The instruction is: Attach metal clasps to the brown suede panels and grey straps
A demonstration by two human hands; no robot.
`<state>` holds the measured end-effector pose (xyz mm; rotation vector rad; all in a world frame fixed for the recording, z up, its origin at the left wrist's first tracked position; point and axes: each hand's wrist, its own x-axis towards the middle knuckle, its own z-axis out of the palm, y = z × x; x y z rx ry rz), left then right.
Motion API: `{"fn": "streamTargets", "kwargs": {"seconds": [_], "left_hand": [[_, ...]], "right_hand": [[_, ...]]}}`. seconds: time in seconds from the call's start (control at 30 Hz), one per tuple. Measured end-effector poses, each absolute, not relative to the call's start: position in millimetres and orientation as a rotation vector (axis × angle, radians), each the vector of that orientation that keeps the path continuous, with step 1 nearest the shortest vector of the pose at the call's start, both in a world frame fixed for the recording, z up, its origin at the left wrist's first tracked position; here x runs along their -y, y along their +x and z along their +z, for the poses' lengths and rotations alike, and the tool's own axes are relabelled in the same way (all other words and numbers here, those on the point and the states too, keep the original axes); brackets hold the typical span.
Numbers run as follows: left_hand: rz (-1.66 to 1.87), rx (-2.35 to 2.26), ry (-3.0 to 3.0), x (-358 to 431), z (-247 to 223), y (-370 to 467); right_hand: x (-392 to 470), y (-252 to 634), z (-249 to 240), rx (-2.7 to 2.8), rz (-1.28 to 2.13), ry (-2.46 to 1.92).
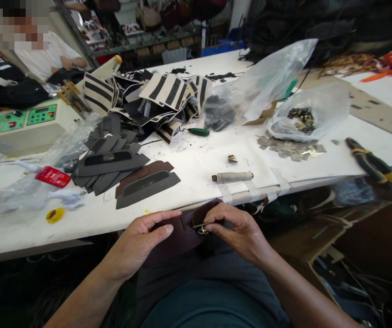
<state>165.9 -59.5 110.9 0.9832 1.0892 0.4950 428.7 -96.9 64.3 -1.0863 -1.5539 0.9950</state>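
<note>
A dark brown leather piece [171, 239] lies over my lap at the table's front edge. My left hand [141, 239] grips its left side, thumb on top and the other fingers partly hidden. Thumb and forefinger of my right hand [235, 230] pinch a small metal clasp part [201, 228] against the leather, beside a stitched outline. On the table in front lie a wrapped rod-like tool [233, 176] and another small brass fitting [231, 158].
Grey leather pieces [109, 159] and striped panels [165, 91] are piled at the left and centre. Metal plates [287, 148], a bag of brass fittings [301, 120] and pliers [369, 159] lie right. A yellow tape roll [55, 215] sits left. A person [50, 57] is behind.
</note>
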Motion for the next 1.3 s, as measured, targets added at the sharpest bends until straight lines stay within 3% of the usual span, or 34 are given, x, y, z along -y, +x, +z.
{"fn": "streamTargets", "kwargs": {"seconds": [0.2,0.4,0.63,0.77,1.0,1.3], "left_hand": [[0.456,-1.079,0.937,59,113,167],[0.349,-1.067,1.023,58,115,170],[0.172,-1.035,1.760,45,126,183],[0.199,-1.064,1.780,40,125,188],[0.220,-1.121,1.508,39,128,185],[0.184,-1.105,1.572,43,136,187]], "right_hand": [[98,432,60,1.582,0.888,-1.137],[95,434,60,1.615,1.009,-1.064],[94,430,61,1.833,0.716,-1.060],[105,428,68,1.769,0.484,-1.140],[120,414,61,1.452,0.953,-1.169],[117,408,64,1.423,0.969,-1.154]]}}
